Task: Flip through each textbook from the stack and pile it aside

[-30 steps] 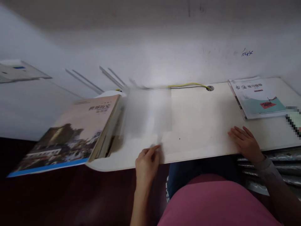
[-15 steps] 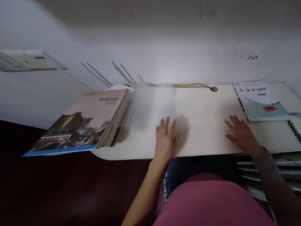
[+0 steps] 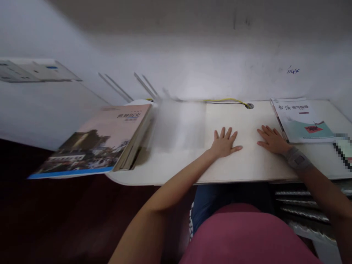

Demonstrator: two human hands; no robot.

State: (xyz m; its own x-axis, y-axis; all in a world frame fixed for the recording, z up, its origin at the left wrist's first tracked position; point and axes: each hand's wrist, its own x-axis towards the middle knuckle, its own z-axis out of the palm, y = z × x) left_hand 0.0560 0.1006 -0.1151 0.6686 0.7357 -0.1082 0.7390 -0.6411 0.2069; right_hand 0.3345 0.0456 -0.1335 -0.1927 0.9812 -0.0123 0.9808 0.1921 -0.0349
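My left hand [image 3: 224, 143] lies flat on the white desk [image 3: 176, 170], its fingers spread and nothing in it. Just to its right, my right hand [image 3: 272, 140] also rests palm down with fingers apart, wearing a grey watch [image 3: 298, 159] at the wrist. Beside the right fingertips and knuckles sits a stack of books topped by a white and teal calligraphy book [image 3: 304, 121]. At the desk's left end stands a pile of books under a pink-covered history book [image 3: 93, 141].
A yellow cable [image 3: 225, 100] runs along the wall into a round hole [image 3: 249, 106] in the desk. White sockets [image 3: 41, 70] are on the left wall. Silvery wrapped items [image 3: 299, 203] lie below the desk at right. A pixelated object [image 3: 343, 148] sits at the right edge.
My left hand has moved right and farther onto the desk, closer to the right hand. My right hand has shifted slightly left and forward. The books stay in place.
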